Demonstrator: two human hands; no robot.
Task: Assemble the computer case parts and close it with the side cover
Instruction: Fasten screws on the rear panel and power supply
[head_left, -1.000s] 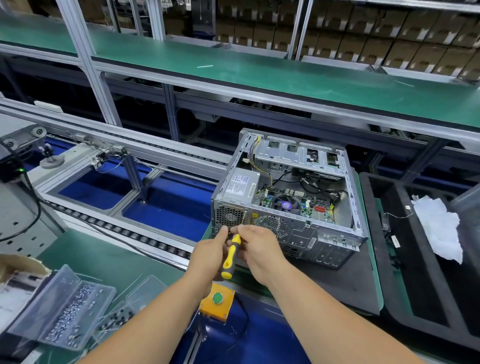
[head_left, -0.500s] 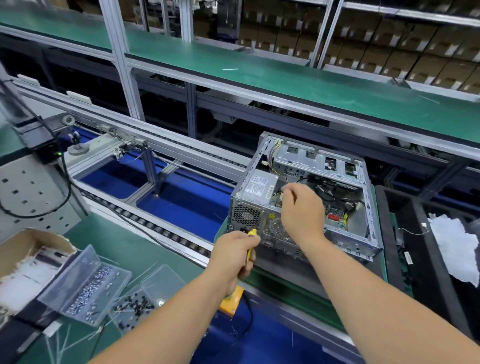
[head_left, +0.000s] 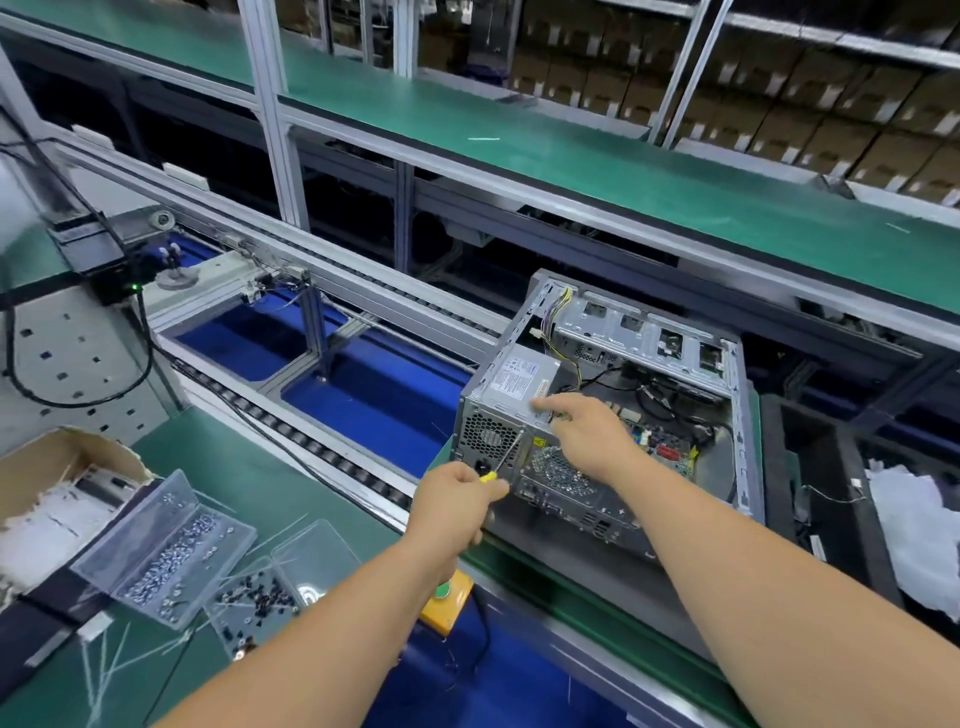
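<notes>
An open grey computer case (head_left: 743, 415) lies on its side on a dark mat, its motherboard and cables showing. The silver power supply (head_left: 522, 376) sits in its near left corner. My left hand (head_left: 457, 501) grips a yellow-handled screwdriver (head_left: 506, 452), whose shaft points up at the case's rear panel by the power supply grille. My right hand (head_left: 587, 434) reaches over the rear edge, fingers extended, resting on the power supply's top corner. No side cover is in view.
Clear plastic boxes of silver screws (head_left: 171, 551) and black screws (head_left: 254, 603) sit on the green bench at lower left, beside a cardboard box (head_left: 57, 457). A yellow button box (head_left: 447, 603) hangs at the bench edge. A roller conveyor (head_left: 311, 441) runs behind. White cloth (head_left: 914, 535) lies at right.
My right hand left the screwdriver and went up onto the power supply. My left hand kept the screwdriver and raised its tip to the rear panel. The view shifted right.
</notes>
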